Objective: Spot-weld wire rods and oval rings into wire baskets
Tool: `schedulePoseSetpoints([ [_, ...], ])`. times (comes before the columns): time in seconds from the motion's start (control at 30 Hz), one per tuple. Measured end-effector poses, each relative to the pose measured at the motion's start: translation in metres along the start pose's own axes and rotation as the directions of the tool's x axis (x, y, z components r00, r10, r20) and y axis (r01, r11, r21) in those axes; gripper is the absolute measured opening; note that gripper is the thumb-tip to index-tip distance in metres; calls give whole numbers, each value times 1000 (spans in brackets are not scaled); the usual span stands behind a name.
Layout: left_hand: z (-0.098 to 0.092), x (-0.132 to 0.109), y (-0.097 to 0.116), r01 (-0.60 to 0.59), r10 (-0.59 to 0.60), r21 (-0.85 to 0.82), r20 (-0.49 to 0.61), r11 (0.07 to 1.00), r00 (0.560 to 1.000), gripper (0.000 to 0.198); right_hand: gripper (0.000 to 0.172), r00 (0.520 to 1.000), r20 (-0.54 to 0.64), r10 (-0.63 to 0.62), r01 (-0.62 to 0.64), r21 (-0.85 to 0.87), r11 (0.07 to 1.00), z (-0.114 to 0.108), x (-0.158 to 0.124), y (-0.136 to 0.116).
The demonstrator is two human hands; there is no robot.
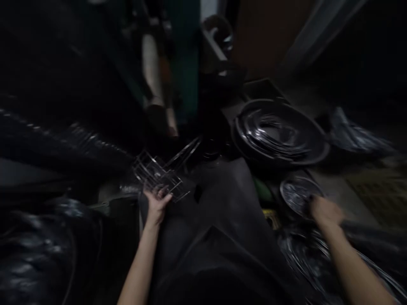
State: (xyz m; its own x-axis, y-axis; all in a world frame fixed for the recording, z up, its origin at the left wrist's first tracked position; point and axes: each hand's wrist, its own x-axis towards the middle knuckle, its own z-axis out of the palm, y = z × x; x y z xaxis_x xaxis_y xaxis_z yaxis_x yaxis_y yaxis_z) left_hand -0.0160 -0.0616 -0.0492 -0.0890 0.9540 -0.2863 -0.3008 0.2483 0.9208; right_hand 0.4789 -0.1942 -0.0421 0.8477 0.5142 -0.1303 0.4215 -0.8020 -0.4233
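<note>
The scene is dark and smeared by motion. My left hand [156,202] grips the near edge of a wire metal rack [159,174] that sits tilted over my lap. My right hand [323,211] reaches out to the right and rests at the near rim of a small round pan of shiny metal pieces [297,192]; its fingers are blurred. My dark trousers [219,220] fill the middle of the view.
A large round dark basin [280,131] holding curved metal rings stands at the right back. Black plastic bags lie at the left [38,245] and far right [356,135]. More wire rings lie under my right forearm [305,258]. A green post [186,63] rises behind.
</note>
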Motion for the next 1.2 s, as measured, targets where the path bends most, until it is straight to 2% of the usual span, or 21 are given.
schedulePoseSetpoints([
  [0.1,-7,-2,2,-63,63,1,19,998,998,120,30,998,2,56,-56,-127,990,-9,-6,2],
  [0.17,-11,-4,4,-90,90,17,29,996,996,120,22,998,-40,44,-48,-93,995,-12,-22,-17],
  [0.23,-15,-4,7,-103,101,30,50,994,994,122,20,999,-34,7,-4,100,995,-9,-47,-59],
  [0.3,-19,-3,9,-103,101,32,76,994,992,123,34,990,94,-106,58,413,909,4,-77,-118],
  [0.37,-22,-2,9,-101,98,27,97,995,990,122,44,930,288,-227,-8,635,772,24,-103,-181],
  [0.43,-24,-1,10,-100,98,19,106,995,990,120,45,859,399,-321,-114,760,640,44,-125,-237],
  [0.5,-25,-2,10,-98,96,7,108,995,990,120,44,798,453,-398,-210,828,520,59,-140,-279],
  [0.57,-26,-3,11,-85,85,-6,103,996,991,119,43,750,475,-460,-287,860,421,66,-151,-306],
  [0.63,-26,-3,14,-61,63,-23,99,998,993,117,43,711,490,-504,-341,867,362,67,-158,-320],
  [0.77,-26,-1,20,3,2,-44,100,999,995,109,42,666,519,-536,-394,855,337,64,-170,-334],
  [0.9,-24,1,26,38,-31,-61,124,997,992,99,41,662,562,-496,-477,826,300,65,-178,-344],
  [1.0,-23,2,29,56,-47,-71,124,996,991,100,42,641,618,-455,-546,784,295,65,-179,-351],
  [1.07,-22,2,31,53,-46,-65,103,997,994,102,42,638,628,-445,-554,776,302,65,-178,-354],
  [1.2,-20,3,34,47,-42,-51,92,998,995,104,38,663,610,-435,-525,792,310,67,-178,-356],
])
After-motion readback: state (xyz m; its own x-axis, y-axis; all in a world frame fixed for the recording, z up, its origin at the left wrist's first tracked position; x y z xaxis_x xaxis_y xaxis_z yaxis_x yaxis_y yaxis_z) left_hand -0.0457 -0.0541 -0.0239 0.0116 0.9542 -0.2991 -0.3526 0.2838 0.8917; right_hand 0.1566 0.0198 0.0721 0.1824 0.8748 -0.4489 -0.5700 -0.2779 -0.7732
